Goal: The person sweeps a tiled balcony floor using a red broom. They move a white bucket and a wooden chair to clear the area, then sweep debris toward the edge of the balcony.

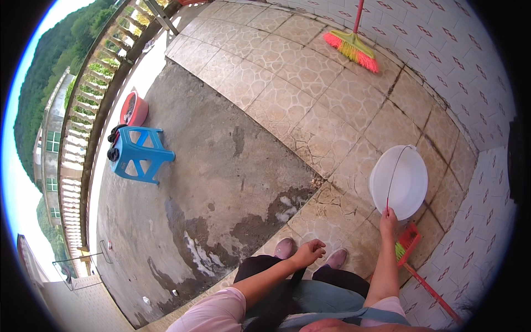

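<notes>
My right hand (389, 219) is closed around the thin wire handle of a white bucket (416, 185). The bucket is at the right, above the tiled floor, its pale inside showing; whether it touches the tiles I cannot tell. My left hand (308, 253) hangs in front of my body over my shoes, fingers loosely bent and slightly apart, with nothing visible in it. Just below my right hand, close to the bucket, a red dustpan (409, 238) with a long red handle lies by the wall. Green bristles (399, 252) show beside it.
A broom (351, 48) with pink and yellow bristles leans near the far tiled wall (420, 27). On the wet concrete (215, 149) at left stand a blue stool (141, 155) with dark items on top and a red basin (135, 109). A balustrade (83, 122) lines the left edge.
</notes>
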Tool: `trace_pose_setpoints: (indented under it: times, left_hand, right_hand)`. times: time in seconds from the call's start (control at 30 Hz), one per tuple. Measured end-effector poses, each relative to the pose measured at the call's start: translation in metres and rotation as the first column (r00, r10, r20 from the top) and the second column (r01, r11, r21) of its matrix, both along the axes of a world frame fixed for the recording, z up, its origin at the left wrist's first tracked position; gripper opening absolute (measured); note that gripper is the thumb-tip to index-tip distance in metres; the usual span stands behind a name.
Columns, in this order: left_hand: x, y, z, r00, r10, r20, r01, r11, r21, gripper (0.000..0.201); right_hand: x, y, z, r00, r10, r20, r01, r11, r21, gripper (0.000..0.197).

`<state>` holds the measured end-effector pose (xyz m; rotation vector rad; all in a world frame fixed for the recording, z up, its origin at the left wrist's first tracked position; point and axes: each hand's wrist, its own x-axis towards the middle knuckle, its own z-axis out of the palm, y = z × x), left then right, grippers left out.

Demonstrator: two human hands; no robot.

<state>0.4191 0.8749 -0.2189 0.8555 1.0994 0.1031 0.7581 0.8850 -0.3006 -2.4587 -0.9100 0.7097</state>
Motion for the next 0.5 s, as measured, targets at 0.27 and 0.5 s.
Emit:
trace_pose_setpoints:
  times: [0.27, 0.5]
  left_hand:
    - [0.009, 0.056, 0.019, 0.957, 0.049, 0.285, -0.024, 0.996, -0.091, 0.022]
    - [0.002, 0.074, 0.039, 0.955, 0.028, 0.295, -0.053, 0.996, 0.077, 0.024]
  right_hand:
    - [-0.030, 0.038, 0.007, 0.756, 0.557, 0.344, -0.494, 0.830, -0.258, 0.017]
    - [-0.032, 0.035, -0.021, 0.735, 0.500, 0.459, -0.465, 0.863, -0.196, 0.010]
